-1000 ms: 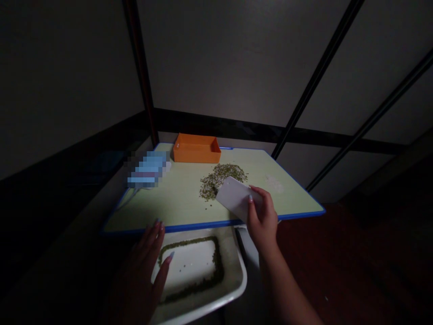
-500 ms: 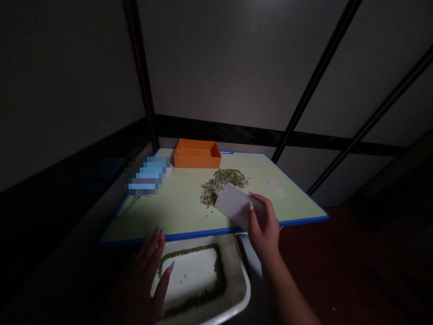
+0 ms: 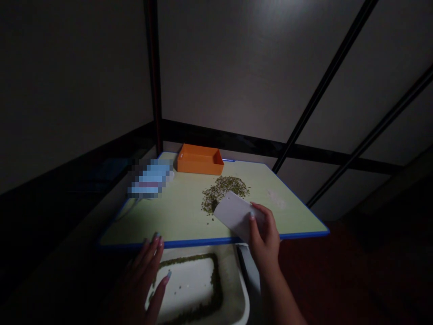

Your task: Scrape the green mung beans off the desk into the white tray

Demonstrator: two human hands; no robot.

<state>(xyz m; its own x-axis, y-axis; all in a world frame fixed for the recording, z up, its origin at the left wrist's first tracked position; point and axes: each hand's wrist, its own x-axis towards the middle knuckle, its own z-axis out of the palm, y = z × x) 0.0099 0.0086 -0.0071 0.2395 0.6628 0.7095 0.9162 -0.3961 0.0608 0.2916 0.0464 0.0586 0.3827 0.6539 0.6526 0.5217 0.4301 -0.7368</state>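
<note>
My right hand grips a white flat scraper card, its far edge resting on the pale green table beside a pile of small green beans. My left hand lies on the left rim of a white tray held below the table's blue front edge, fingers stretched along it. Green beans ring the inside of the tray's floor.
An orange box stands at the table's far edge. A blurred light-blue object lies at the far left. A whitish smear marks the table's right part. Dark walls and metal bars surround the table.
The view has tilted so table and tray sit lower in the picture. The scraper stays against the near edge of the bean pile; my left hand stays on the tray.
</note>
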